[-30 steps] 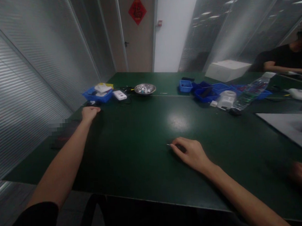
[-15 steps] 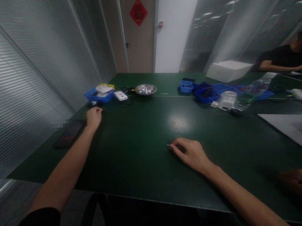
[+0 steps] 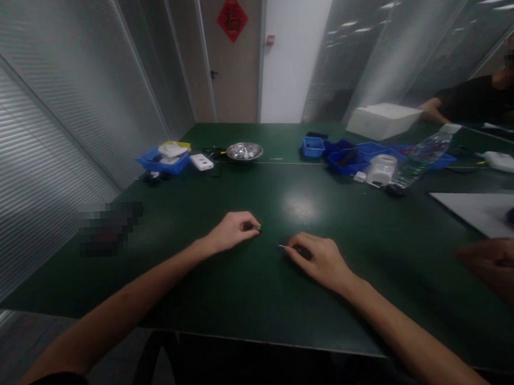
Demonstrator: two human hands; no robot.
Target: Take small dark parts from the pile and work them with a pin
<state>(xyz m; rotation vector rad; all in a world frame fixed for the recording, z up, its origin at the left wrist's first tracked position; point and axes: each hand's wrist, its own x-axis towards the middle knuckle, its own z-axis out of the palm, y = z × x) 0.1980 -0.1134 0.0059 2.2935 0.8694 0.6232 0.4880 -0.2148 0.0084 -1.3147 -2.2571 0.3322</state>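
My left hand (image 3: 233, 228) rests on the green table (image 3: 226, 273) near its middle, fingers pinched on a small dark object that I cannot make out. A short way to its right lies my right hand (image 3: 318, 258), closed on a thin metal tool whose tip (image 3: 281, 246) points left toward the left hand. The two hands are apart by about a hand's width.
At the back stand a blue tray (image 3: 158, 160), a white device (image 3: 201, 161), a metal bowl (image 3: 244, 151), more blue trays (image 3: 344, 154), a water bottle (image 3: 421, 154) and a white box (image 3: 381, 120). Another person's hand (image 3: 499, 267) lies at the right edge; a seated person (image 3: 478, 97) is far right.
My left hand has drawn back from the far left of the table, near the small dark item by the blue tray, to the middle beside my right hand. The right hand has barely moved.
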